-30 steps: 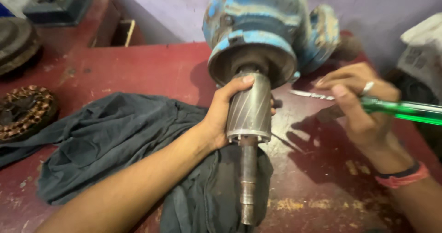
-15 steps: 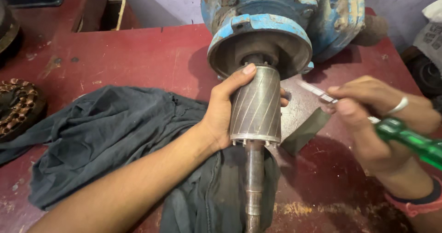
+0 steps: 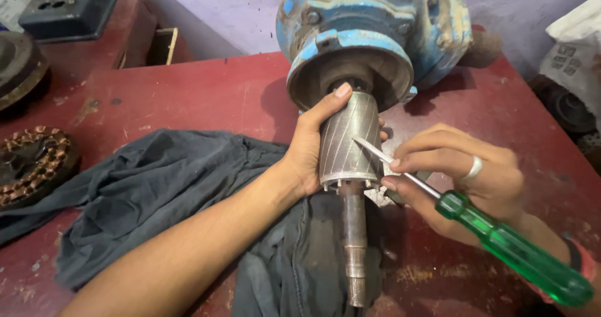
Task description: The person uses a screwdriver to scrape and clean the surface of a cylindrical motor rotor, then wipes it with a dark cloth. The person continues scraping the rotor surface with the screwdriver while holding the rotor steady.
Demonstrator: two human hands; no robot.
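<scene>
My left hand (image 3: 308, 145) grips a grey metal rotor (image 3: 348, 143) with slanted grooves, which sticks out of a worn blue motor housing (image 3: 369, 32). The rotor's steel shaft (image 3: 354, 245) points toward me over a dark grey cloth (image 3: 156, 192). My right hand (image 3: 466, 173), with a ring on one finger, holds a screwdriver with a green handle (image 3: 516, 251). Its metal blade tip rests against the right side of the rotor's surface.
A red workbench (image 3: 200, 91) carries everything. A copper-wound stator (image 3: 31, 163) lies at the left edge. A dark metal part (image 3: 19, 66) and a black box (image 3: 69, 7) sit at the back left. A white printed bag (image 3: 573, 54) stands at the right.
My right hand has brought the screwdriver from beside the housing onto the rotor's surface. The left hand keeps its grip on the rotor. The view has shifted slightly.
</scene>
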